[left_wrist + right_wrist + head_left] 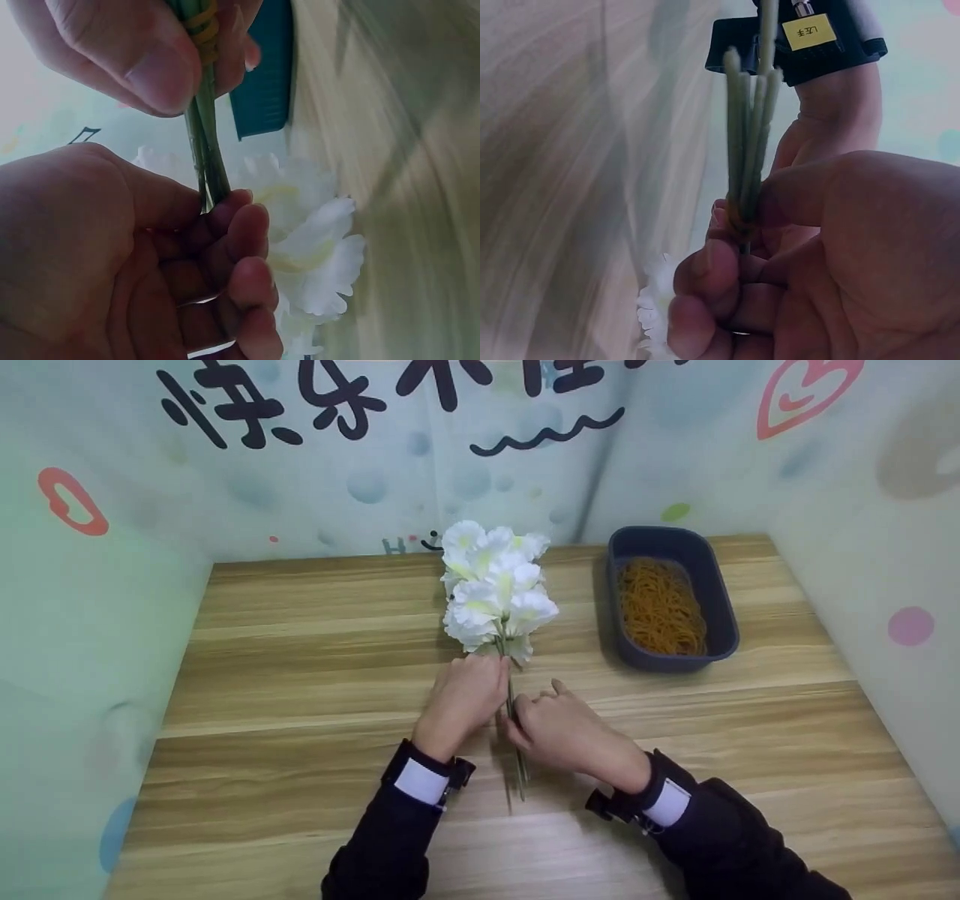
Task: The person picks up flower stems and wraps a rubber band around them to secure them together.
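A bunch of white artificial flowers (495,585) points away from me, its green stems (522,780) running back toward me. My left hand (466,690) grips the stems just below the blossoms, thumb and fingers curled around them. Lower down, my right hand (570,731) pinches the same stems between thumb and fingers. In the left wrist view a yellowish rubber band (204,34) is wound several times around the stems, right at the right hand's fingertips. The cut stem ends (754,97) stick out past the right hand in its wrist view.
To the right of the flowers stands a dark blue box (721,622) with a pile of orange-brown rubber bands (661,607) inside. The wooden table (300,675) meets a patterned backdrop (360,510) behind and at both sides.
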`<act>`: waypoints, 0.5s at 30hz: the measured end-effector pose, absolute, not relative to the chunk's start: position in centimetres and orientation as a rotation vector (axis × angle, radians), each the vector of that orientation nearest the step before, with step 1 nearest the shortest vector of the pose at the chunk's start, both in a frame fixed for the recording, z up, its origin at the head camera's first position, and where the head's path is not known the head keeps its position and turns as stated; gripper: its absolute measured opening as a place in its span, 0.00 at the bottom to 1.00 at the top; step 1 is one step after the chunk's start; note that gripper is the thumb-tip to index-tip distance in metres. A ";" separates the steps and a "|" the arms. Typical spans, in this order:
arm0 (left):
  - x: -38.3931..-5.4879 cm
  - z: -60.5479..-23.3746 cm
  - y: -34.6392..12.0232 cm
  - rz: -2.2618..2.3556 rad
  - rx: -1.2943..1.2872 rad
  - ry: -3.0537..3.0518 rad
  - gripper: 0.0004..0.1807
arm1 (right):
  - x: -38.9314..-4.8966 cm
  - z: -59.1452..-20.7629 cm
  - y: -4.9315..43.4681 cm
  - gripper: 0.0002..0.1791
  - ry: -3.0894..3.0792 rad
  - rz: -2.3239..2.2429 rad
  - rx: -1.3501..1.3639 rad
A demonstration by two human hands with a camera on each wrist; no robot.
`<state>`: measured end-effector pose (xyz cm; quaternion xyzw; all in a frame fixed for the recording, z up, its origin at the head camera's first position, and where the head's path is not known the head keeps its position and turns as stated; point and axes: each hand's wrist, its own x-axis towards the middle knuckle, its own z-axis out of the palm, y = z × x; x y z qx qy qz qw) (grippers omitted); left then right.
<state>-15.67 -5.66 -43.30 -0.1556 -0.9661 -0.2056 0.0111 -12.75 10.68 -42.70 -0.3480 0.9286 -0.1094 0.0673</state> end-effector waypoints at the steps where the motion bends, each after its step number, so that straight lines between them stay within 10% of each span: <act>1: -15.7 -43.4 -5.7 -0.631 -0.489 -3.017 0.20 | -12.8 -42.8 10.6 0.21 2.789 -0.315 -1.034; 15: -16.0 -44.3 -5.6 -0.518 -0.544 -3.072 0.20 | -12.7 -43.8 10.4 0.20 2.670 -0.301 -0.876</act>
